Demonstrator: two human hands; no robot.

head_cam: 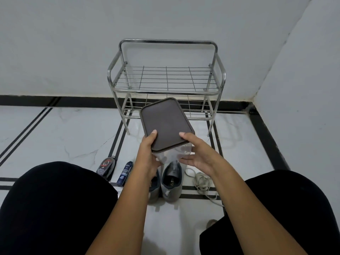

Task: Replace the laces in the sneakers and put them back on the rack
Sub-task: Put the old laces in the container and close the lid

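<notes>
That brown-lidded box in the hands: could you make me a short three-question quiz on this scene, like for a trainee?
1. True or false: the brown lid is on the clear plastic box.
2. How many hands hold the box: A one, B two?
3. Fill in: the grey sneakers stand on the ____, not on the chrome wire rack.

Key
1. True.
2. B: left hand and right hand, fingers curled round it.
3. Floor; pale loose laces lie beside them.
</notes>
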